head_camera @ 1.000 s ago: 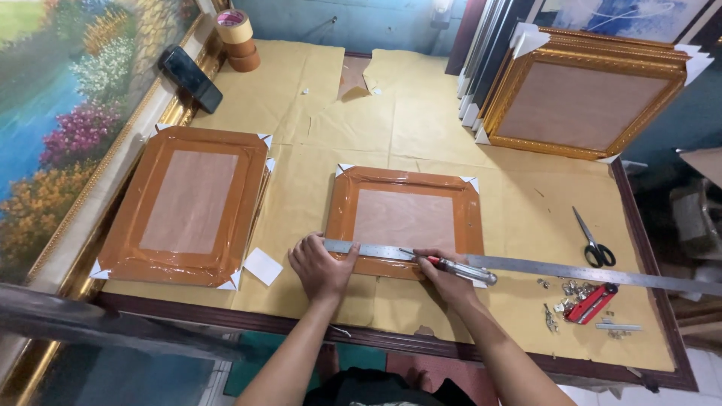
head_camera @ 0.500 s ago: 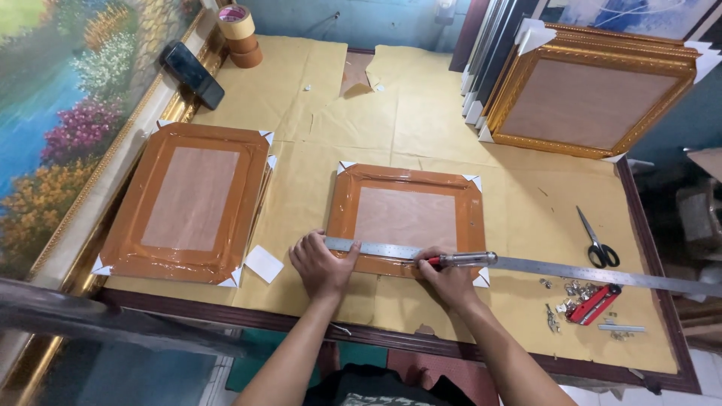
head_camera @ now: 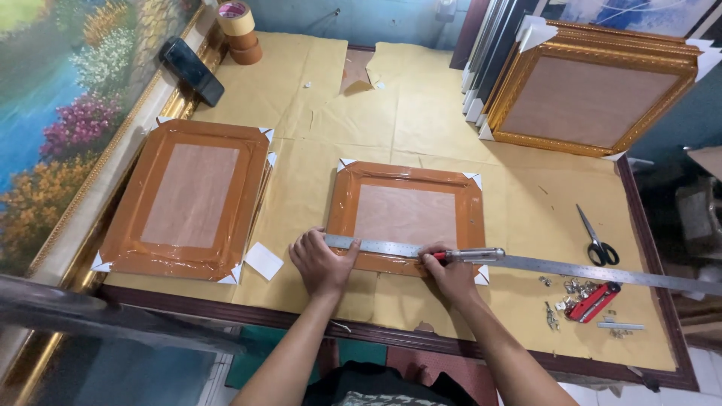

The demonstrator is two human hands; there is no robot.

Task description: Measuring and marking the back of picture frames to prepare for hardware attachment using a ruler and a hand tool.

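- Table (head_camera: 316, 98), covered w/ tan paper sheets, prob. so the frames lie on a soft face & don't get scuffed.
- Big landscape painting (head_camera: 68, 113) in gilt frame leans along the left edge, out of the work area.
- 1 gold frame (head_camera: 594, 94), back up, sits top right on a stack leaning by the dark mouldings; white corner guards on.
- 2 brown-taped frames face down: large taped frame (head_camera: 188, 199) at left, small taped frame (head_camera: 406, 214) mid-table, directly in front of the person. Both w/ white corner guards.
- 1 long steel ruler (head_camera: 571, 267) laid across the small frame's near edge, running off to the right – serves as a straight guide.
- Left hand (head_camera: 322, 262) flat, fingers spread, pressing the ruler's left end so it can't slip.
- Right hand (head_camera: 451, 274) closed round a red-handled tool (head_camera: 466, 256), tip against the ruler edge at the frame's near right corner.
- 1 black phone (head_camera: 192, 71), 3 tape rolls (head_camera: 239, 30) stacked, top left.
- 1 pair scissors (head_camera: 598, 240), 1 red cutter (head_camera: 594, 301), heap of small metal hangers (head_camera: 571, 289) near right – count unclear.
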